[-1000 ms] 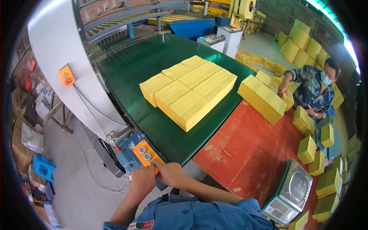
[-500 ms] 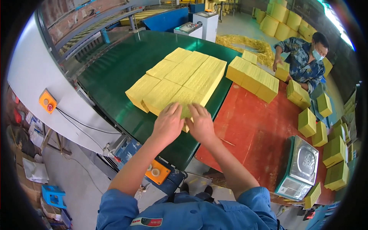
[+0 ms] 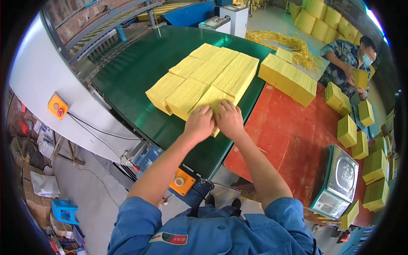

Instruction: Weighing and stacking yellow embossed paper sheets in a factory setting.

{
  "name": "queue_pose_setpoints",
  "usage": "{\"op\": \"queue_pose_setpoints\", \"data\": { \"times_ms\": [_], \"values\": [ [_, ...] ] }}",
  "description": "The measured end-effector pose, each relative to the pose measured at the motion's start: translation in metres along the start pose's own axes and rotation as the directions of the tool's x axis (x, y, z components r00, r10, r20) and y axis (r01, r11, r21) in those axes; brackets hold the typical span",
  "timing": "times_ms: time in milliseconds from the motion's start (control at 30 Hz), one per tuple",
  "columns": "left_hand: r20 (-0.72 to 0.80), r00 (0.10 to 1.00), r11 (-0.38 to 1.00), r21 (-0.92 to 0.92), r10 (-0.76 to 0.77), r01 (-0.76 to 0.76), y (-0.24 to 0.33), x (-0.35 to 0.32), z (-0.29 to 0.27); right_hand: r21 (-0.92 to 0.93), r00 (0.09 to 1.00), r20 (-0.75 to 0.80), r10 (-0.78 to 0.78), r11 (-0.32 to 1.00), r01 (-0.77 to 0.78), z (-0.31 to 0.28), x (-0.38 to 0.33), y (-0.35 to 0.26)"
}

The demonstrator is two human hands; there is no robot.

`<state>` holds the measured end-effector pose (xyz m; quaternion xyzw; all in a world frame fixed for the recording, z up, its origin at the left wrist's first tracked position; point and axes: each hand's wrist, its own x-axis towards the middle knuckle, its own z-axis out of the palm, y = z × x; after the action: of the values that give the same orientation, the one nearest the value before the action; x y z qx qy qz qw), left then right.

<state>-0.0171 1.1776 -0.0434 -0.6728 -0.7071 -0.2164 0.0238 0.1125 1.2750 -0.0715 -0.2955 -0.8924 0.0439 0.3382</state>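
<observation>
While the near block is lying toward the belt's right edge, its long axis running away rightward, my left hand and right hand are both touching its near end, close together; whether they're gripping, I cannot tell.

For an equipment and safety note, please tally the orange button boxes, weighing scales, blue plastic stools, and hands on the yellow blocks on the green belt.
Orange button boxes: 2
Weighing scale: 1
Blue plastic stool: 1
Left hand and right hand on the yellow blocks on the green belt: 2
Total: 6
</observation>
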Motion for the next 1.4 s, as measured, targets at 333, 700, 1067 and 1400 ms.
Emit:
{"op": "queue_pose_setpoints", "data": {
  "times_ms": [333,700,1067,1400],
  "values": [
    [-0.019,0.990,0.985,0.098,-0.141,0.142,-0.015,0.037,0.023,0.063,0.996,-0.006,0.092,0.994,-0.091,0.013,0.024,0.020],
    [-0.077,0.995,0.991,0.114,-0.058,0.066,-0.034,0.045,0.028,0.055,0.997,0.037,0.071,0.996,-0.073,0.009,0.030,0.022],
    [-0.058,0.994,0.996,0.002,-0.087,0.087,-0.030,0.042,0.026,0.072,0.978,0.124,0.165,0.982,-0.175,0.005,0.026,0.022],
    [-0.024,0.997,0.997,0.028,-0.073,0.073,-0.035,0.054,0.021,0.555,0.884,0.072,0.463,0.718,-0.421,0.002,0.008,0.039]
  ]
}}
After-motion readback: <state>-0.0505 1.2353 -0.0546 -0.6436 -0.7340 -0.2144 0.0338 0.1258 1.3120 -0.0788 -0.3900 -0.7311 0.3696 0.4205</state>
